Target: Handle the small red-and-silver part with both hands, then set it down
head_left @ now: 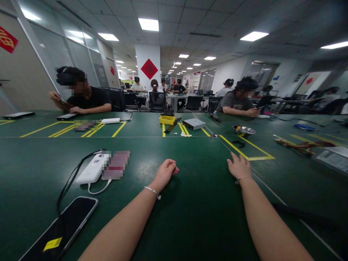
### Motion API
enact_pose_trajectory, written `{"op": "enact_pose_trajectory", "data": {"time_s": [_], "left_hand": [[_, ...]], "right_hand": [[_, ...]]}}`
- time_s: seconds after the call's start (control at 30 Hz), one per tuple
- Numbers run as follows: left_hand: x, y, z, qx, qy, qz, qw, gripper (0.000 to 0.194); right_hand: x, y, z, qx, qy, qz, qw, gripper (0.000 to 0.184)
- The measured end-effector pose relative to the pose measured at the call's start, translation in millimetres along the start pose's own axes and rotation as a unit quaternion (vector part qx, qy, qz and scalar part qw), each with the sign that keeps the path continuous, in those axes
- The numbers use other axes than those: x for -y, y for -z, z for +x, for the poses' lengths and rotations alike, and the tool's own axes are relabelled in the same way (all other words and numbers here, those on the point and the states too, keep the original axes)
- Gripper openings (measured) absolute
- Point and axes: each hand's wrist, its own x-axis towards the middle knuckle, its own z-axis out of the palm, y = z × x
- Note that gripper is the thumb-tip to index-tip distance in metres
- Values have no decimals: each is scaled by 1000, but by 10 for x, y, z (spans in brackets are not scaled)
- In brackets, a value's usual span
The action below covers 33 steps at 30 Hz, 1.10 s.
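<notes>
My left hand (166, 173) is over the green table (141, 224), its fingers curled in toward the thumb. Nothing shows in its grip. Further right, my right hand (240, 167) is palm down with its fingers apart and holds nothing. A small black curved piece (239, 144) lies just beyond its fingertips, beside yellow tape lines (261, 158). To the left of my left hand are a white power bank (94, 168) and a blurred-out flat object (115, 166) against it. Nearer to me lies a large dark phone (69, 224) with a yellow sticker.
Across the table stand a yellow tray (166, 120), a grey box (194, 124) and a metal bowl (244, 130). Bundled wires (297, 145) lie at right. A black cable (73, 174) runs by the power bank. Two people sit opposite; others work further back.
</notes>
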Motion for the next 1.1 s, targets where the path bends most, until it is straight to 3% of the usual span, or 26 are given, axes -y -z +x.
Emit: {"op": "enact_pose_trajectory", "data": {"time_s": [0.1, 0.3, 0.53, 0.63, 0.73, 0.83, 0.9, 1.03, 1.1], "left_hand": [[-14, -11, -23, 16, -6, 8, 1000, 14], [-20, -27, -45, 36, -2, 15, 999, 16], [30, -9, -14, 17, -17, 17, 1000, 16], [22, -6, -15, 23, -16, 27, 999, 14], [0, -10, -27, 41, -13, 40, 998, 14], [-12, -18, -40, 38, -14, 60, 997, 15], [-10, -24, -46, 33, -20, 84, 996, 16], [-13, -34, -65, 36, -31, 133, 990, 19], [-31, -31, -84, 41, -31, 138, 989, 20]], "right_hand": [[-184, -84, 67, 39, -31, -2, 999, 50], [-178, -87, 66, 73, 15, -30, 997, 42], [-148, -22, 34, 48, -7, -25, 998, 34], [-58, -5, 15, 33, 5, 37, 999, 25], [167, -17, -50, 40, 20, 205, 978, 18], [539, -79, -207, 84, 42, 339, 936, 16], [832, -129, -366, 132, 44, 434, 890, 14], [1336, -175, -732, 216, -49, 678, 701, 10], [1483, -167, -883, 232, -88, 739, 627, 10]]}}
